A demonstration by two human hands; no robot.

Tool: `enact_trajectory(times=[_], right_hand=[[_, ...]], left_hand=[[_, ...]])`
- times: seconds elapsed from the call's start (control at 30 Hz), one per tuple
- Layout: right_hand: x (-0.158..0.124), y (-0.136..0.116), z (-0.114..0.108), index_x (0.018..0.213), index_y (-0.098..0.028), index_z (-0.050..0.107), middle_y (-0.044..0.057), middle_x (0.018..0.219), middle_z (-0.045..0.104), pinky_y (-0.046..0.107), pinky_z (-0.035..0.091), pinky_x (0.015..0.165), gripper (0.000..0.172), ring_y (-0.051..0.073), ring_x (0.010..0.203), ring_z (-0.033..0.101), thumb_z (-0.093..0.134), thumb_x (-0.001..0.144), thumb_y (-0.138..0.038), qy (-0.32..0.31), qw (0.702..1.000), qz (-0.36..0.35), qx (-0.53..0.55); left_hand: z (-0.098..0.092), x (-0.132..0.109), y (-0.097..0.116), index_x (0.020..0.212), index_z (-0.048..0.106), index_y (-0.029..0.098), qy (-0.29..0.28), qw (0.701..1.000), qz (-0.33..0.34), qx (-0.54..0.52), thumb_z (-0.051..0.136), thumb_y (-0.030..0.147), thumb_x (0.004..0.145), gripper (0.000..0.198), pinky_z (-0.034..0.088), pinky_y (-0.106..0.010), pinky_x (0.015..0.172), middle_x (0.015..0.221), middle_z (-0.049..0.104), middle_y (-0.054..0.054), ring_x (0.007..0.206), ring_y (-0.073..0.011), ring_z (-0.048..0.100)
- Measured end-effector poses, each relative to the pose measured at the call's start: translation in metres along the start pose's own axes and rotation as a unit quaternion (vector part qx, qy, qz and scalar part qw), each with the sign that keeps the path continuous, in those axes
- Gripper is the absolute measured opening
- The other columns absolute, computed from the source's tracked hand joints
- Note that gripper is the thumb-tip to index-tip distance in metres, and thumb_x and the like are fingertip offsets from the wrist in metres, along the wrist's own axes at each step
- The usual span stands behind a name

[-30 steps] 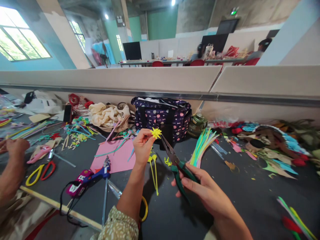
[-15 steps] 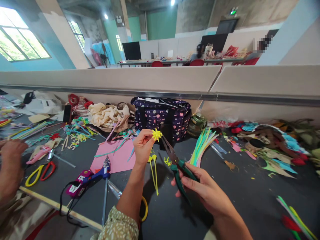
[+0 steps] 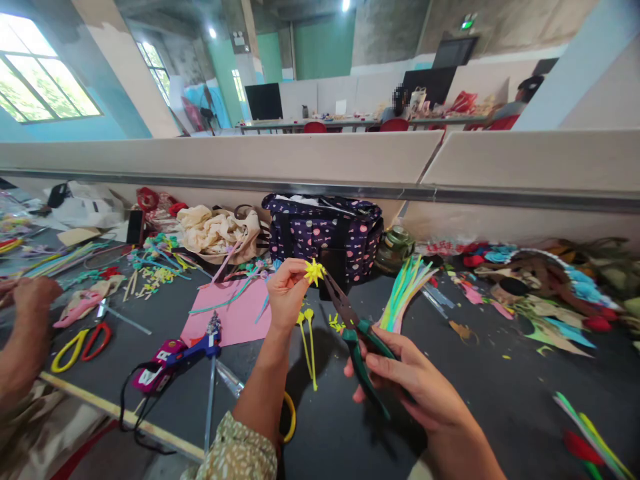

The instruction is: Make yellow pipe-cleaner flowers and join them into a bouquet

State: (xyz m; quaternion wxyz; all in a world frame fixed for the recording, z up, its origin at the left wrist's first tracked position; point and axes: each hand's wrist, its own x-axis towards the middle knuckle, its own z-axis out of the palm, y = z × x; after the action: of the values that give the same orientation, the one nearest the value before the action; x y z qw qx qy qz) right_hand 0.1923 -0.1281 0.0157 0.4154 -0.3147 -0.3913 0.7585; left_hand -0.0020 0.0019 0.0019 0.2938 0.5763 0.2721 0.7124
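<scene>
Between the fingertips of my left hand (image 3: pixel 287 293) is a small yellow pipe-cleaner flower (image 3: pixel 315 272), held up over the table. My right hand (image 3: pixel 415 380) is wrapped round the green handles of long-nose pliers (image 3: pixel 347 313). The plier tips reach the flower's right side; whether they grip a petal I cannot tell. Below, two yellow stems with round heads (image 3: pixel 311 347) lie on the dark table (image 3: pixel 350 413). Short yellow cut pieces (image 3: pixel 337 324) are scattered beside the pliers. A bundle of pastel pipe cleaners (image 3: pixel 407 290) lies behind my right hand.
A blue glue gun (image 3: pixel 195 350) and a pink sheet (image 3: pixel 225 310) are left of my left arm. Scissors (image 3: pixel 90 340) lie farther left, near a co-worker's arm (image 3: pixel 30 320). A patterned bag (image 3: pixel 325 233) and a green jar (image 3: pixel 395 247) stand behind. Coloured scraps (image 3: pixel 550 313) lie right.
The flower has turned slightly in my left fingertips. The plier handles have spread a little wider, with the tips still at the flower. The co-worker's hand at the left has shifted.
</scene>
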Motion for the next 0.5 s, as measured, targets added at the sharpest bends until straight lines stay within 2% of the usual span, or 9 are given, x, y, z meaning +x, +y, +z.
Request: enact_trajectory(times=[0.17, 0.33, 0.5], right_hand=[[-0.0009, -0.0002, -0.0008, 0.087, -0.016, 0.055, 0.005, 0.086, 0.066, 0.022, 0.05, 0.054, 0.024, 0.012, 0.059, 0.063, 0.068, 0.084, -0.035, 0.013, 0.998, -0.019, -0.051], [0.0004, -0.0005, 0.001, 0.091, -0.015, 0.055, 0.004, 0.082, 0.066, 0.023, 0.049, 0.055, 0.027, 0.011, 0.059, 0.061, 0.066, 0.086, -0.04, 0.05, 0.991, -0.044, -0.116], [0.0006, -0.0013, 0.0045, 0.093, -0.016, 0.055, 0.004, 0.081, 0.064, 0.022, 0.047, 0.052, 0.03, 0.011, 0.058, 0.06, 0.065, 0.086, -0.044, 0.092, 0.98, -0.038, -0.175]], left_hand=[[-0.0013, 0.0001, 0.0008, 0.08, 0.067, 0.019, -0.014, 0.998, 0.033, 0.045, 0.068, 0.008, 0.075, 0.012, 0.047, -0.023, 0.068, 0.084, 0.063, -0.002, 0.078, -0.0123, 0.059], [-0.0028, 0.0006, 0.0044, 0.08, 0.067, 0.019, -0.021, 0.987, 0.081, 0.136, 0.066, 0.01, 0.078, 0.009, 0.047, -0.024, 0.067, 0.084, 0.065, -0.003, 0.079, -0.0134, 0.06], [-0.0018, 0.0008, 0.0071, 0.079, 0.067, 0.019, -0.024, 0.98, 0.099, 0.17, 0.065, 0.012, 0.079, 0.007, 0.048, -0.026, 0.07, 0.082, 0.065, -0.003, 0.079, -0.0143, 0.061]])
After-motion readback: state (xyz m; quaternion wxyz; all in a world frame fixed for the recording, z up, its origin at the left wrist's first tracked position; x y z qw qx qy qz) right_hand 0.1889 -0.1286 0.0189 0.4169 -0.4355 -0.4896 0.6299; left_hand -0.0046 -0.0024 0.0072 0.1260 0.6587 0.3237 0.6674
